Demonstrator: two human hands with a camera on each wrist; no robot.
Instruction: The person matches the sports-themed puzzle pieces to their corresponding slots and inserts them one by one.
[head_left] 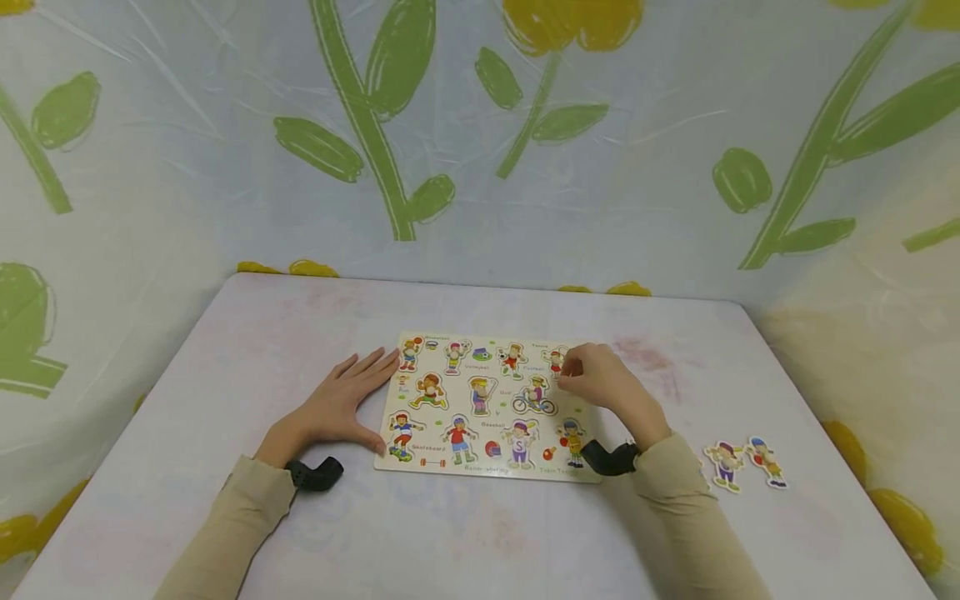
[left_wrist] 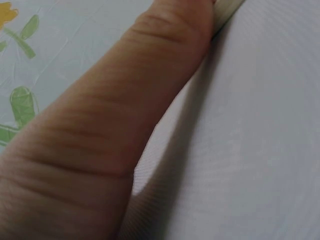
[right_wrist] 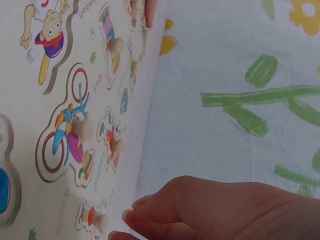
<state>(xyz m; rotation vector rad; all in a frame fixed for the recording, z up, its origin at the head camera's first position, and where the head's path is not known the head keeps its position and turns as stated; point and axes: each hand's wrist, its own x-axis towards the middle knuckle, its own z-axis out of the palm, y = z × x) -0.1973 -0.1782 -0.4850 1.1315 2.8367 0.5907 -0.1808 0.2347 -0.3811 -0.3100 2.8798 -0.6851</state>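
Observation:
A wooden peg puzzle board (head_left: 442,427) with sports figures lies on the table in the head view. My left hand (head_left: 341,407) is spread at its left edge, fingertips and thumb right at the rim. In the left wrist view, the thumb (left_wrist: 110,110) reaches to that edge. My right hand (head_left: 603,379) is over the upper right corner, fingers loosely bent and gathered. In the right wrist view, its fingertips (right_wrist: 128,216) are beside the tennis player piece (right_wrist: 91,216), whose round knob shows uncovered. The cyclist piece (right_wrist: 67,132), also knobbed, sits in its slot nearby.
A baseball player piece (head_left: 726,467) and a table tennis player piece (head_left: 767,462) lie loose on the table (head_left: 480,542) to the right. Another piece is mostly hidden by the right sleeve (head_left: 693,492). Behind the table hangs a flower-printed sheet (head_left: 630,208).

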